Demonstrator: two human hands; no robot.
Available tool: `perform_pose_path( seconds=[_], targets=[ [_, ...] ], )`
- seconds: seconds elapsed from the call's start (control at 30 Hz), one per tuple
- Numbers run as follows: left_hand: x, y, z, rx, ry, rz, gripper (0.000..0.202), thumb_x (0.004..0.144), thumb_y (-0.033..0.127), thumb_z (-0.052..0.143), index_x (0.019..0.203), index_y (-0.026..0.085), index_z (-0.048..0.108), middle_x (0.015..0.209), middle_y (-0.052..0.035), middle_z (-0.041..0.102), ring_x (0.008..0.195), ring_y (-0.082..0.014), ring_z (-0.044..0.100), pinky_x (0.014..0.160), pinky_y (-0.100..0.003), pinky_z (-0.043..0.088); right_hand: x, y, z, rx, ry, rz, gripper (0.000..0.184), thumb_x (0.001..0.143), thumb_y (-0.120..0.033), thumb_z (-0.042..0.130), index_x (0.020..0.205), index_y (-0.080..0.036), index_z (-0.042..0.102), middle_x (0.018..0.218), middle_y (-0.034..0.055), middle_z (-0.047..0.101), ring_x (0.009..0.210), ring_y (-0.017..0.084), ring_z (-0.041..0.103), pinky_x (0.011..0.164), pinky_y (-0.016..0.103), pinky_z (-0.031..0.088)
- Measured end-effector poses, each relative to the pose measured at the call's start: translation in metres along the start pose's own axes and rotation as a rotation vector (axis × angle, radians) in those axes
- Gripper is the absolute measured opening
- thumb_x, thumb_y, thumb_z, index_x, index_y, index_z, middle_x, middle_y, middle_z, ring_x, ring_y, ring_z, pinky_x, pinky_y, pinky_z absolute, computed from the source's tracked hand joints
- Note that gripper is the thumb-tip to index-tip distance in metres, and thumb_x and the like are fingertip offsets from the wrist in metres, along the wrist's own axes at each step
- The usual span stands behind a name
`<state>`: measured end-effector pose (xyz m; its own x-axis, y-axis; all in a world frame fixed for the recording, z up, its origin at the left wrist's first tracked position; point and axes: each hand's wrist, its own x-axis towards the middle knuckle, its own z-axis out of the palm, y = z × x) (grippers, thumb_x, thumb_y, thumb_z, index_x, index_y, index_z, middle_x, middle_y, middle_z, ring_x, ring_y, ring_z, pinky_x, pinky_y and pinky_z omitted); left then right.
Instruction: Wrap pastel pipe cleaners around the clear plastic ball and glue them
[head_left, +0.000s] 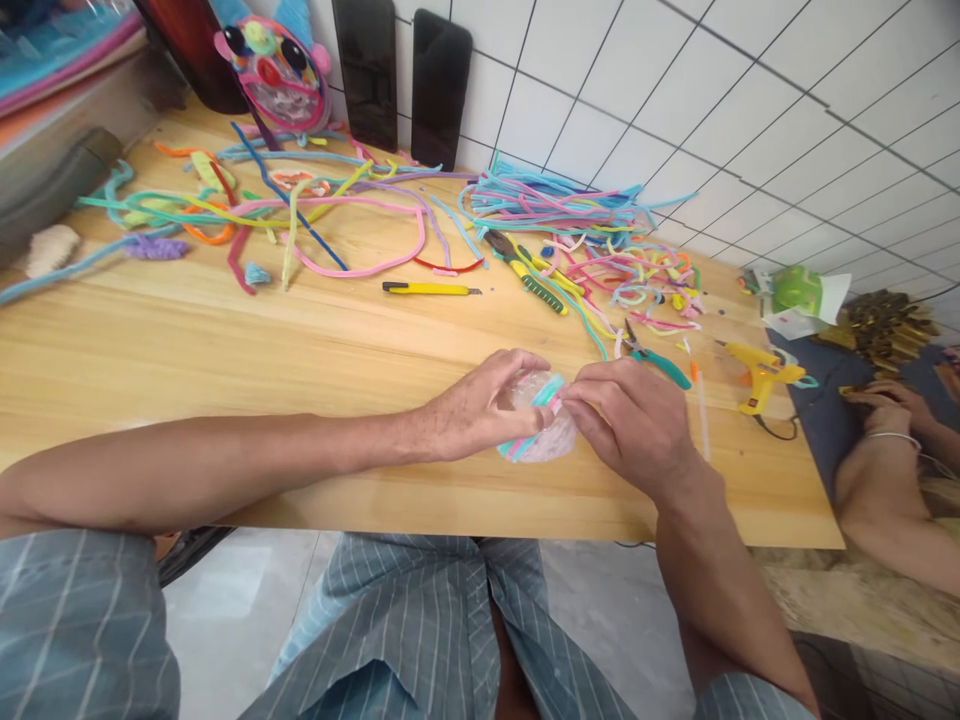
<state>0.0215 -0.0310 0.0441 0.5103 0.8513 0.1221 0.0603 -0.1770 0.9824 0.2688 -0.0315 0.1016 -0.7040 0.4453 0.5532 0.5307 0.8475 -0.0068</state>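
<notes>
My left hand (480, 405) and my right hand (634, 425) meet over the near edge of a wooden table (225, 340). Between them sits a small clear bumpy ball (541, 437) wrapped with teal and pink pipe cleaners. My left fingers curl over its top and left side. With thumb and fingers my right hand pinches the pipe cleaner end at the ball's right side. Both hands are closed on it.
Loose pipe cleaners (300, 215) spread across the table's far side, with a bundle (547, 205) by the tiled wall. A yellow utility knife (427, 289), pliers (525, 270), teal snips (660, 362) and a yellow glue gun (761, 375) lie nearby. Another person's hand (889, 405) rests at right.
</notes>
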Motion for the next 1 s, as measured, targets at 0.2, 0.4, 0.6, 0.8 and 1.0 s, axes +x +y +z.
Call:
perform_pose_path(
  seconds=[0.2, 0.4, 0.6, 0.8, 1.0],
  targets=[
    [0.003, -0.014, 0.002, 0.166, 0.192, 0.188, 0.058, 0.093, 0.046, 0.079, 0.143, 0.023, 0.063, 0.145, -0.0152, 0.070, 0.138, -0.0334, 0.067, 0.123, -0.054, 0.056, -0.004, 0.001, 0.016, 0.019, 0.135, 0.173, 0.026, 0.103, -0.020, 0.076, 0.126, -0.032, 0.075, 0.115, 0.0048, 0.086, 0.107, 0.025, 0.082, 0.095, 0.044, 0.065],
    [0.005, -0.025, 0.000, 0.249, 0.292, 0.270, 0.061, 0.097, 0.053, 0.077, 0.146, 0.023, 0.059, 0.145, -0.0151, 0.068, 0.140, -0.0327, 0.065, 0.124, -0.053, 0.055, -0.005, -0.011, 0.034, -0.021, 0.255, 0.262, 0.024, 0.102, -0.023, 0.078, 0.124, -0.031, 0.072, 0.115, 0.0073, 0.085, 0.108, 0.028, 0.083, 0.095, 0.047, 0.068],
    [0.004, -0.032, 0.002, 0.284, 0.303, 0.317, 0.060, 0.101, 0.055, 0.075, 0.148, 0.023, 0.058, 0.144, -0.0156, 0.068, 0.138, -0.0327, 0.064, 0.123, -0.052, 0.054, -0.008, -0.017, 0.045, 0.023, 0.257, 0.258, 0.027, 0.102, -0.021, 0.077, 0.128, -0.028, 0.072, 0.116, 0.0094, 0.086, 0.108, 0.027, 0.084, 0.094, 0.044, 0.069],
    [0.003, -0.033, 0.000, 0.333, 0.263, 0.309, 0.060, 0.101, 0.056, 0.073, 0.149, 0.024, 0.056, 0.145, -0.0157, 0.067, 0.139, -0.0326, 0.063, 0.122, -0.053, 0.055, -0.010, -0.017, 0.049, 0.081, 0.242, 0.268, 0.032, 0.102, -0.019, 0.075, 0.133, -0.029, 0.074, 0.120, 0.0091, 0.087, 0.111, 0.027, 0.084, 0.096, 0.044, 0.069],
    [0.003, -0.034, 0.000, 0.373, 0.275, 0.372, 0.059, 0.104, 0.052, 0.072, 0.152, 0.022, 0.054, 0.145, -0.0159, 0.066, 0.138, -0.0307, 0.063, 0.121, -0.050, 0.055, -0.011, -0.019, 0.048, 0.086, 0.256, 0.260, 0.031, 0.103, -0.018, 0.077, 0.133, -0.026, 0.075, 0.121, 0.0108, 0.087, 0.112, 0.027, 0.085, 0.098, 0.042, 0.069]
  ],
)
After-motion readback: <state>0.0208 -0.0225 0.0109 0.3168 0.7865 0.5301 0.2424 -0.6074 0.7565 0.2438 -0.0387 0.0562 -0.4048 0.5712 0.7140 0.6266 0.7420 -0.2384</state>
